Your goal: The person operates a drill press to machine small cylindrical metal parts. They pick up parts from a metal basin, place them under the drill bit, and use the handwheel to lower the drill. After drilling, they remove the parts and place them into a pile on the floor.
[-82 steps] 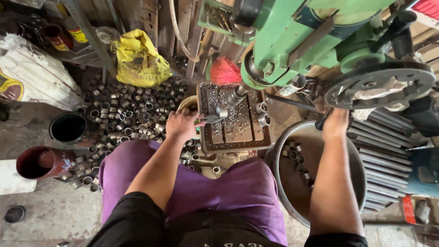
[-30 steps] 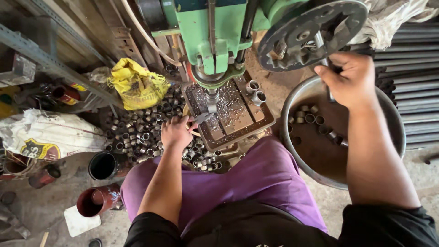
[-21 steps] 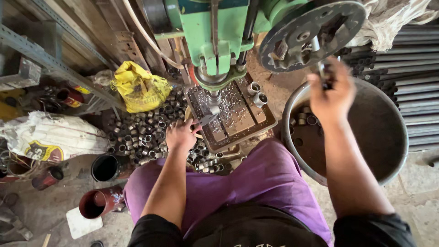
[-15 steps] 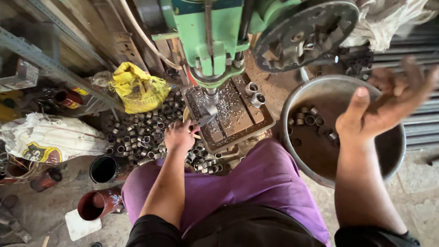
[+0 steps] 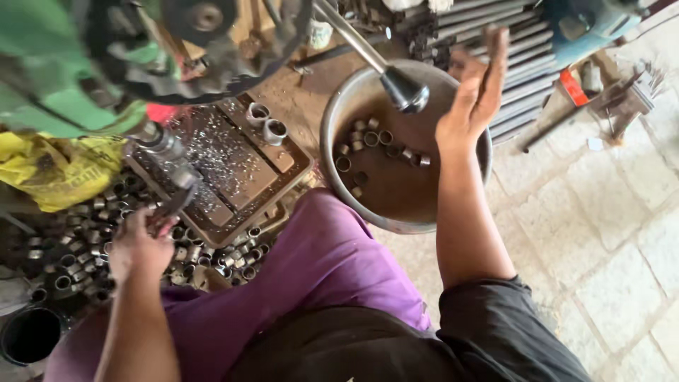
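Note:
My left hand [image 5: 136, 246] is closed on a dark metal holder [image 5: 172, 206] at the front edge of the drill table [image 5: 237, 170], right under the drill spindle [image 5: 159, 145]. My right hand [image 5: 472, 95] is raised with fingers spread and holds nothing. It hovers over the far rim of a round metal basin [image 5: 396, 225] with several short metal rings [image 5: 375, 138] inside. The feed lever's black knob [image 5: 404, 90] hangs free just left of that hand. Two rings [image 5: 266, 126] stand on the swarf-covered table.
A green drill press [image 5: 49, 78] fills the upper left, with a yellow bag [image 5: 53, 173] below it. A heap of metal rings [image 5: 74, 247] lies on the floor beside my purple-clad knee [image 5: 311, 269]. Steel rods [image 5: 495, 28] are stacked behind the basin. A black pot [image 5: 28, 336] stands bottom left.
My right hand has let go of the feed wheel handle and opened, lifting away over the basin. My view has swung right. The left hand has stayed at the drill table.

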